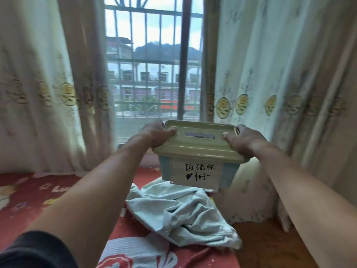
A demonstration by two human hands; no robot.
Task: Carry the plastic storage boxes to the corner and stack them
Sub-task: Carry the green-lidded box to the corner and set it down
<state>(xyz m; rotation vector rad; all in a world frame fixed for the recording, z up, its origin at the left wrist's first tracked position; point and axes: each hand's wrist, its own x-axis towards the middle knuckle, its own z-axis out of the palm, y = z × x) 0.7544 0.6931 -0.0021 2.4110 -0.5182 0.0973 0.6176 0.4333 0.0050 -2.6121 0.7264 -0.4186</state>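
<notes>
A small plastic storage box (197,171) with pale blue walls, a cream lid and a handwritten paper label on its front hangs in the air in front of the window. My left hand (154,133) grips the lid's left end, thumb on top. At the right end of the lid, my right hand (244,139) grips it the same way. Both arms are stretched forward. The box is level and touches nothing below it.
Under the box lies a crumpled pale green cloth (183,211) on a red patterned bed cover (38,192). A barred window (152,74) is straight ahead, with curtains (270,74) on both sides. Brown wooden floor (268,244) shows at lower right.
</notes>
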